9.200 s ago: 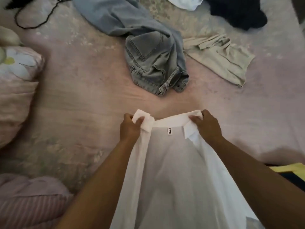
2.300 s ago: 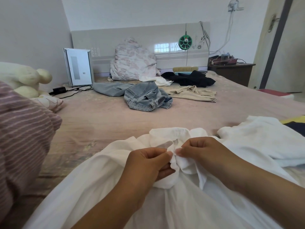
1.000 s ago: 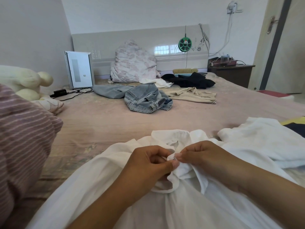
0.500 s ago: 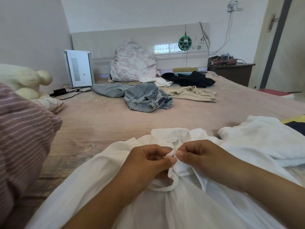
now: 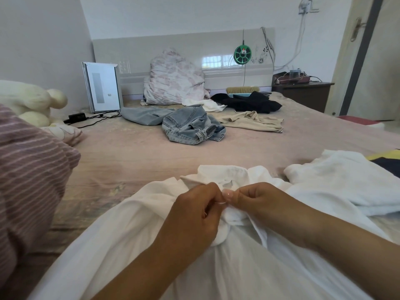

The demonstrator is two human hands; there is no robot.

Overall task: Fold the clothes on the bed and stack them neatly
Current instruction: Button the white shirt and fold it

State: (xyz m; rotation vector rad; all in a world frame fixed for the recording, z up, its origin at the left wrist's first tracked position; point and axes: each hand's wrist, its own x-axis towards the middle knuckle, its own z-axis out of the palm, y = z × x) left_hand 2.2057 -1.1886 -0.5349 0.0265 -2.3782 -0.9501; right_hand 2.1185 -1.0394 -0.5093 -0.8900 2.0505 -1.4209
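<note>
A white collared shirt lies spread on the near part of the pink bed. My left hand and my right hand meet just below its collar, each pinching the shirt's front edge with fingertips touching. Blue jeans lie crumpled mid-bed. A beige top, a black garment and a small white garment lie further back. A white folded piece sits at my right.
A striped pink pillow bulges at the left, with a cream plush toy behind it. A white appliance and a black cable stand near the headboard. A floral bundle, a brush and a wooden nightstand are at the back.
Earlier I held the shirt up by its collar corners; now it lies on the bed. Over the last second my fingertips shifted slightly upward while working the front edges together near the collar.
</note>
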